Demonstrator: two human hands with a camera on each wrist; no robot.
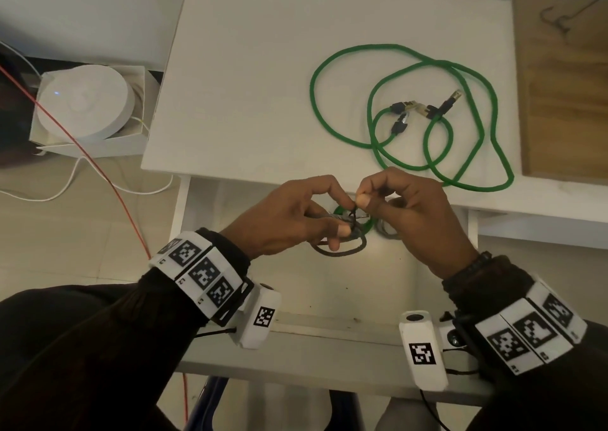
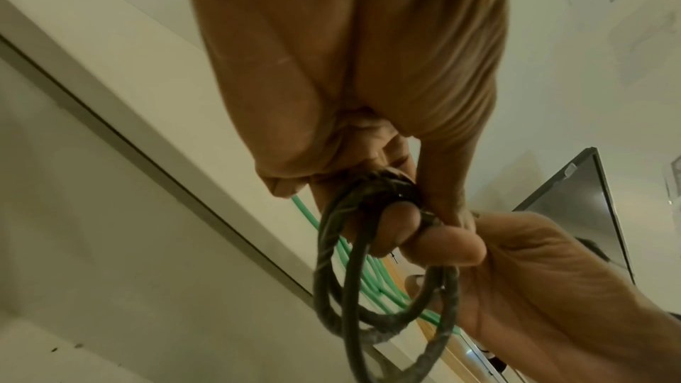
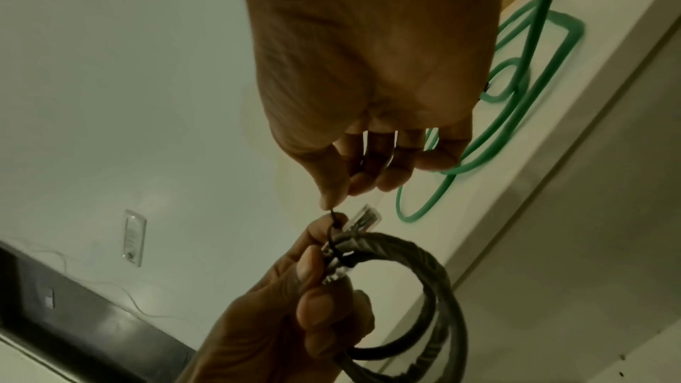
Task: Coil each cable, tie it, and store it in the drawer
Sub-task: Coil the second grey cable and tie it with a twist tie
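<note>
Over the open drawer (image 1: pixel 329 299) my left hand (image 1: pixel 339 229) grips a small coil of dark grey cable (image 1: pixel 355 249). Thumb and fingers clamp the loops beside its clear plugs (image 3: pixel 365 216). My right hand (image 1: pixel 363 200) pinches the end of a thin black tie (image 3: pixel 333 232) wrapped around the bundle. In the left wrist view the coil (image 2: pixel 331 273) hangs below my left hand (image 2: pixel 368 185). A coiled green cable (image 1: pixel 371 224) lies in the drawer under my hands, mostly hidden. Two loose green cables (image 1: pixel 408 68) sprawl uncoiled on the white table top (image 1: pixel 263 68).
A wooden board (image 1: pixel 566 85) lies at the table's right end with a thin bent wire tie (image 1: pixel 559 19) on it. Left of the table, on the floor, a round white device (image 1: pixel 85 101) sits in a box. A red wire (image 1: pixel 82 154) crosses the floor.
</note>
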